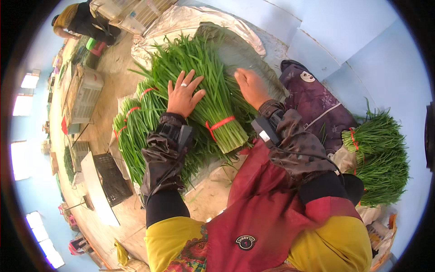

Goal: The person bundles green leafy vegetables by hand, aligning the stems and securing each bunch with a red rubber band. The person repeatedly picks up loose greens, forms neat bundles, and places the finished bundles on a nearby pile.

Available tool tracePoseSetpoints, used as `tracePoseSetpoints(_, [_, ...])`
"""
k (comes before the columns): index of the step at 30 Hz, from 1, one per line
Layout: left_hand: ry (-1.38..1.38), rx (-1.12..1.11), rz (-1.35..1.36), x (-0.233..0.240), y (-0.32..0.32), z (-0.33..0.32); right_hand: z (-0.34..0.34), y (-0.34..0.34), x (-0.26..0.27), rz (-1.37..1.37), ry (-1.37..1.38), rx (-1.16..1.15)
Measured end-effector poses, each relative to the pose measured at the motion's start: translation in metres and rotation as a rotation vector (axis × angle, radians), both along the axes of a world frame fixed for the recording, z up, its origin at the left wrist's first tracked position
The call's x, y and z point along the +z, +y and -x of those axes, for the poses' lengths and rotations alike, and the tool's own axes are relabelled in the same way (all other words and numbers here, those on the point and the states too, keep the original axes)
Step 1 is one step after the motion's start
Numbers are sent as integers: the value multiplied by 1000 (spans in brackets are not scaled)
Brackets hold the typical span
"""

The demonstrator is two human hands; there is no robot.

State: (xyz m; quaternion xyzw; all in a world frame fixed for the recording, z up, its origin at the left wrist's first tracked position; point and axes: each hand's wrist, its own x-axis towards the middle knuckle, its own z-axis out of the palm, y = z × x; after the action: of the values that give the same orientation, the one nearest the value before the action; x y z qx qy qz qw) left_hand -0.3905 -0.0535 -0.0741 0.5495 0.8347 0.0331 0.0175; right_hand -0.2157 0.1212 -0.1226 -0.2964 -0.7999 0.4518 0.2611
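A large bundle of long green leafy stalks, probably garlic chives, lies before me with its cut ends towards my body. A red tie goes round it near those ends. My left hand rests on the leaves with its fingers spread. Just right of the bundle is my right hand, its fingers curled and slightly blurred; whether anything is in it cannot be seen. Loose green leaves lie below and beside the bundle. Several more bundles with red ties are at the left.
A purple patterned cloth lies at the right, near stacked tied bundles by the blue wall. Pale sheeting is behind the pile. Plastic crates stand to the left. Another person bends over at the upper left.
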Motion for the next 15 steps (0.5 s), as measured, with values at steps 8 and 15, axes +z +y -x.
tracePoseSetpoints(8, [18, -71, -182, -31, 3, 6, -7, -3, -68, -339, -633, 366])
tracePoseSetpoints(15, [3, -10, -134, -31, 6, 3, -8, 10, -62, -241, -613, 442])
